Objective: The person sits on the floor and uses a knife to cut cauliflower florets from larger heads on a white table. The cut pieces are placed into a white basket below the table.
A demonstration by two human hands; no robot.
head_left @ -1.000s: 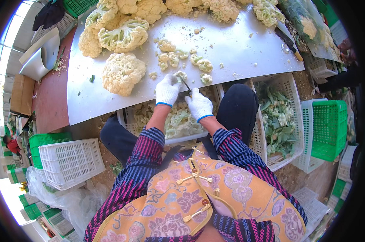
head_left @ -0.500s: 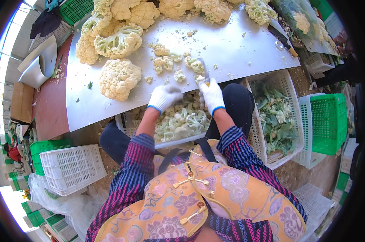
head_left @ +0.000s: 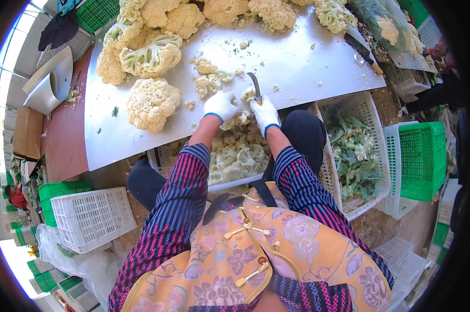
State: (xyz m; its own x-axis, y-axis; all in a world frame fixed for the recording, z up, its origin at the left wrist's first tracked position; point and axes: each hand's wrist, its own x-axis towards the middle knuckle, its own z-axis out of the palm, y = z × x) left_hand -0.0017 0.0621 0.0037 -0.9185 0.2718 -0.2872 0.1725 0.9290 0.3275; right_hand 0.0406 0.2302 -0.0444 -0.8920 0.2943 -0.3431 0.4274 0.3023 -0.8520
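My right hand, in a white knit glove, grips a small curved knife whose blade points up and away from me. My left hand, gloved alike, is closed at the near edge of the metal-topped table; what lies in its fingers, if anything, is hidden. A cut cauliflower floret sits between the hands, beside the knife. More pieces show just below, at the table edge. Beyond my left hand lie loose florets. Under the edge, a white crate holds many cut florets.
A whole cauliflower head rests at left, with more heads piled behind. A second knife lies at the right. White crate with leaf trimmings stands right of my knee, a green crate beyond. White crate at left.
My left hand has moved right and up onto the table edge. The knife blade has swung off the floret to point up-left. Florets nearest my hands have shifted toward me.
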